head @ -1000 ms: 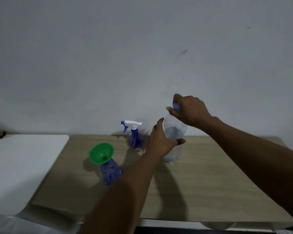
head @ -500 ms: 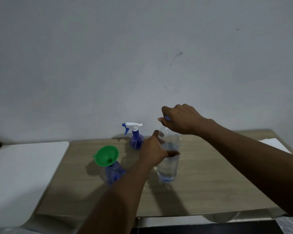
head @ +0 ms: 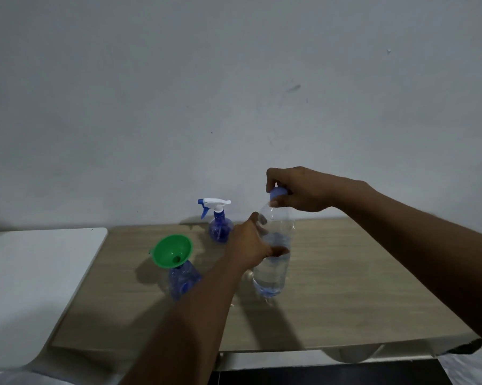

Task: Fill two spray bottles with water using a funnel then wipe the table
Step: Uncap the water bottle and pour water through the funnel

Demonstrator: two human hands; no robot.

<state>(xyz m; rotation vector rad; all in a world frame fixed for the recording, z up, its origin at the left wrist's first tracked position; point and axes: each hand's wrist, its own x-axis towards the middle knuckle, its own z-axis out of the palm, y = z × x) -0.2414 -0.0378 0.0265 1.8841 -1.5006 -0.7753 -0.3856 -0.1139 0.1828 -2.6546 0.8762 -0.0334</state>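
At the centre of the frame, your left hand (head: 248, 247) wraps around the middle of the clear water bottle (head: 271, 273). Your right hand (head: 301, 190) pinches its blue cap (head: 278, 192) from above with curled fingers.

Over the past second you have brought the bottle from further back on the wooden table (head: 345, 287) down and toward the lower part of the frame. It now stands upright, and its base appears to rest on the tabletop. Both hands have kept their hold throughout. The cap still sits on the neck, and whether it has loosened cannot be told.

Left of centre, the green funnel (head: 172, 250) sits in the mouth of the open spray bottle (head: 183, 280), apart from your left forearm. Behind it, the second spray bottle (head: 220, 230) stands near the wall with its white trigger head fitted. A white surface (head: 40, 273) fills the lower left.

By the look of it, pouring has not begun. Steadying the bottle on the table suggests you are about to unscrew the cap. No cloth for wiping is in view.
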